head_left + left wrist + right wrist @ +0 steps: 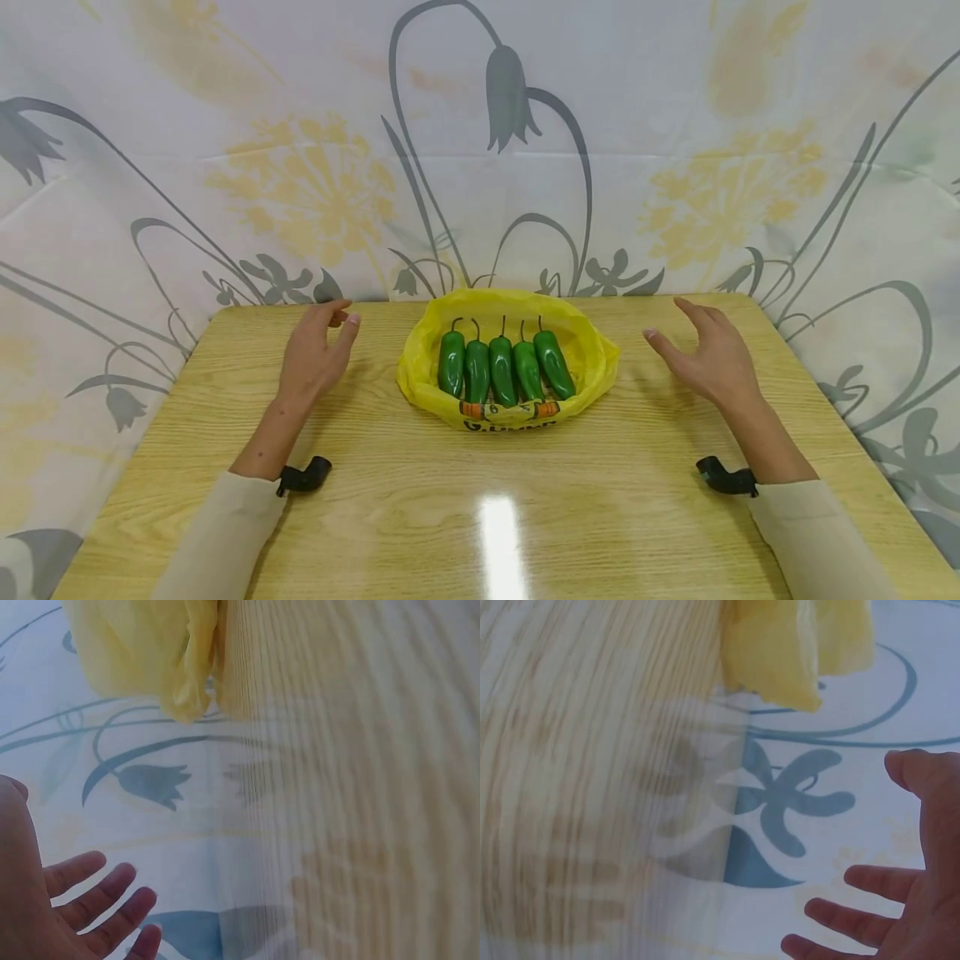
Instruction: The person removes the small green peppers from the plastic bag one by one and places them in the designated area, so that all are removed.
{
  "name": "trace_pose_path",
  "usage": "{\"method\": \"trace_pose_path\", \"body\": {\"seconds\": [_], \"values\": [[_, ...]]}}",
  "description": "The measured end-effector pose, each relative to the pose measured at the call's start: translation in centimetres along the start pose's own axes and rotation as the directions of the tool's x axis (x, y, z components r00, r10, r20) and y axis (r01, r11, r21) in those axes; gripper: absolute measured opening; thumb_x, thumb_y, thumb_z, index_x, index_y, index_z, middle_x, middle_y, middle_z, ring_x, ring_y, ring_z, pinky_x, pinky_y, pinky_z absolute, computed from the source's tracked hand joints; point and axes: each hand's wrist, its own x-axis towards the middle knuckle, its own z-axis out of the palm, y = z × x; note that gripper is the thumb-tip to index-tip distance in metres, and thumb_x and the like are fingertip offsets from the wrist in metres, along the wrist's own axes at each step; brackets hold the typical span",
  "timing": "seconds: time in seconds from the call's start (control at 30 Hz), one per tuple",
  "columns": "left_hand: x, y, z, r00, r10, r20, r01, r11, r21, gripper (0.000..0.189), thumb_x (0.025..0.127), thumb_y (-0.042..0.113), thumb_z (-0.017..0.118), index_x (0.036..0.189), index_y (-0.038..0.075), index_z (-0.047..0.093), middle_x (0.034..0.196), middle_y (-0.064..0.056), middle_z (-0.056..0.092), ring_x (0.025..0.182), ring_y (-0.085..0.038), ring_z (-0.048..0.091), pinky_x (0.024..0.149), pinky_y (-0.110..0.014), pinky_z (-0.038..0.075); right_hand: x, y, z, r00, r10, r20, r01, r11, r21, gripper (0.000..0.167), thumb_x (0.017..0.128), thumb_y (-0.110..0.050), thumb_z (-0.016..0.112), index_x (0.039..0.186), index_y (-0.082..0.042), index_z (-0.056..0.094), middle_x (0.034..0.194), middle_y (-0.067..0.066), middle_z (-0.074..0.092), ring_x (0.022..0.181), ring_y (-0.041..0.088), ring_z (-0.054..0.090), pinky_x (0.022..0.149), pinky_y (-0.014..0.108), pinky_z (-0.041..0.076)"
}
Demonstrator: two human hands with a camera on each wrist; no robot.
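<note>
On the table, an opened yellow plastic bag with printed lettering on its front holds several glossy green chili peppers. The peppers lie side by side, their thin stems pointing to the back. My left hand hovers to the left of the bag, apart from it, with loosely bent fingers and nothing in its grasp. On the other side, my right hand is held in the air with fingers spread, also holding nothing. Both wrist views catch only the bag's outer side: the left wrist view its yellow wall, the right wrist view a fold.
The light wooden table has a bright light reflection near its front. Behind it and along both sides hangs a white cloth with grey and yellow flower prints. A black strap-like device sits at the left wrist, another at the right.
</note>
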Motion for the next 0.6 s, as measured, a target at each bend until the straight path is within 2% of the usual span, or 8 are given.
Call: {"method": "trace_pose_path", "body": {"seconds": [0.3, 0.6], "values": [[-0.3, 0.7, 1.0, 0.999, 0.002, 0.04, 0.0, 0.998, -0.056, 0.053, 0.113, 0.042, 0.048, 0.149, 0.003, 0.057, 0.137, -0.023, 0.058, 0.127, -0.042, 0.055, 0.105, -0.062, 0.044, -0.3, -2.0, -0.2, 0.999, -0.049, -0.022, 0.05, 0.998, 0.049, 0.077, 0.102, -0.052, 0.065, 0.159, -0.002, 0.046, 0.154, 0.035, 0.045, 0.139, 0.059, 0.041, 0.108, 0.076, 0.033], [-0.7, 1.7, 2.2, 0.996, 0.042, 0.08, -0.032, 0.992, -0.125, 0.049, 0.113, 0.037, 0.05, 0.147, 0.002, 0.059, 0.133, -0.021, 0.062, 0.119, -0.037, 0.06, 0.097, -0.055, 0.05, -0.4, -3.8, -0.1, 0.995, -0.097, -0.033, 0.099, 0.992, 0.074, 0.074, 0.101, -0.049, 0.068, 0.154, -0.001, 0.051, 0.153, 0.032, 0.049, 0.14, 0.056, 0.043, 0.108, 0.075, 0.034]]}}
